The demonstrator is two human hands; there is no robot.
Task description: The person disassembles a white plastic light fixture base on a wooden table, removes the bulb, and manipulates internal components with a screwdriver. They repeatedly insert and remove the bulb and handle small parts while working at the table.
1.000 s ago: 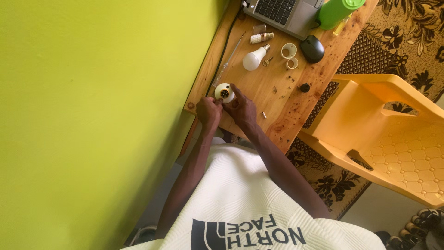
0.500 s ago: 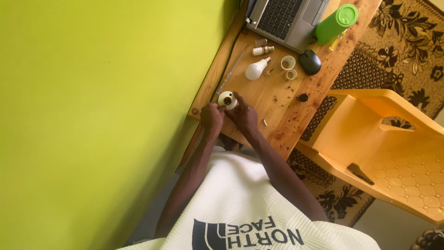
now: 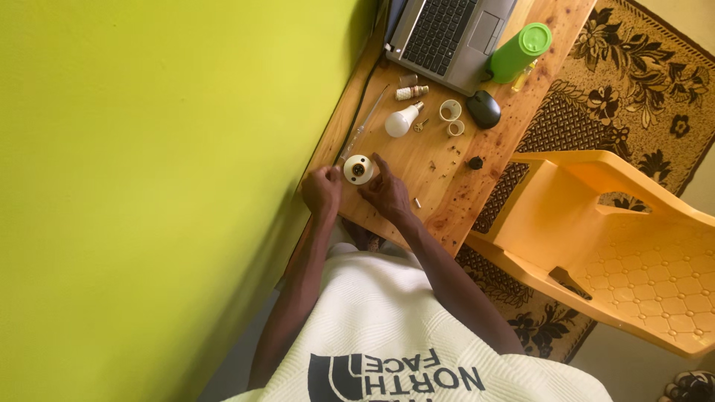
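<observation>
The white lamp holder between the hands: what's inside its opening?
The lamp holder shows a dark round cavity with a faint brassy glint; finer detail is too small to tell. The left hand and right hand flank it on the wooden table, hiding its underside.

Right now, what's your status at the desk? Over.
Left hand and right hand either side of white lamp holder on desk. Grip unclear. Bulb, small screws lie beyond, apart.

No packages, labels, signs or lit screens in view
</observation>
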